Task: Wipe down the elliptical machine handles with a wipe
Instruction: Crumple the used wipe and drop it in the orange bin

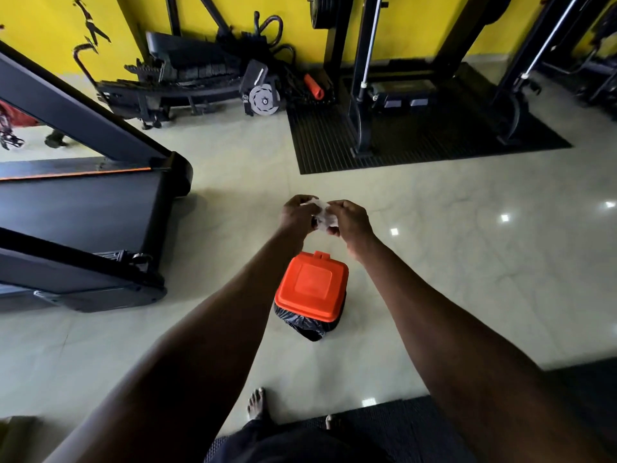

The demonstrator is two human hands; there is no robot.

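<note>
A crumpled white wipe (pixel 322 216) is held between both hands out in front of me, above the floor. My left hand (pixel 298 214) pinches its left side with curled fingers. My right hand (pixel 350 222) grips its right side. Directly below the hands stands a small bin with a shut orange lid (pixel 312 286) and a black liner. No elliptical handles can be made out in this view.
A treadmill (pixel 83 208) fills the left side. Dismantled machine parts (pixel 200 78) lie along the yellow wall. A weight machine stands on a black ribbed mat (pixel 417 142) at the back right. Another dark mat (pixel 384 426) lies under my bare feet. Pale tiled floor (pixel 467 262) surrounds the bin.
</note>
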